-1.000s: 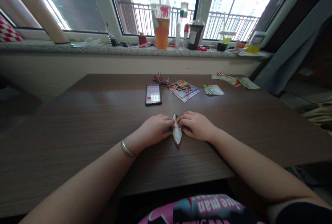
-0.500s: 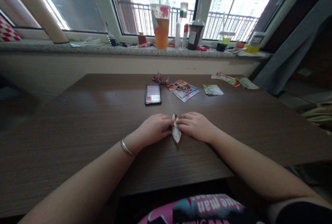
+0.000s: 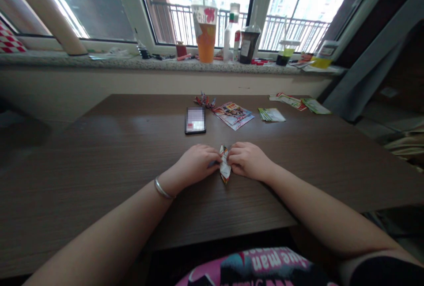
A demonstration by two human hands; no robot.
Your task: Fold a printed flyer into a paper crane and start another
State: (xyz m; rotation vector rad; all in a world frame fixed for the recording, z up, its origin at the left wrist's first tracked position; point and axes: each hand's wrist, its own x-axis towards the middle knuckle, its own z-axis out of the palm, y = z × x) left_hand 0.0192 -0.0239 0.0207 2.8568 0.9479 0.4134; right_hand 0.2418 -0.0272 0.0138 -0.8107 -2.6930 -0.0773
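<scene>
A small folded piece of printed paper [image 3: 225, 169] lies on the dark wooden table [image 3: 115, 153], narrow and pointed toward me. My left hand [image 3: 195, 164], with a silver bracelet at the wrist, pinches its left side with curled fingers. From the other side my right hand [image 3: 247, 160] pinches the paper, fingers closed. Both hands rest on the tabletop and meet at the paper's upper part.
A phone [image 3: 195, 120] lies beyond my hands, with a folded paper figure [image 3: 204, 99], a printed leaflet [image 3: 233, 114] and more leaflets [image 3: 271, 114] further right. The windowsill holds an orange drink cup [image 3: 206, 34], a bottle [image 3: 232, 33] and a dark drink cup [image 3: 248, 44].
The folded paper has become slightly shorter and sits a little further from me, and both hands have drawn closer together over it.
</scene>
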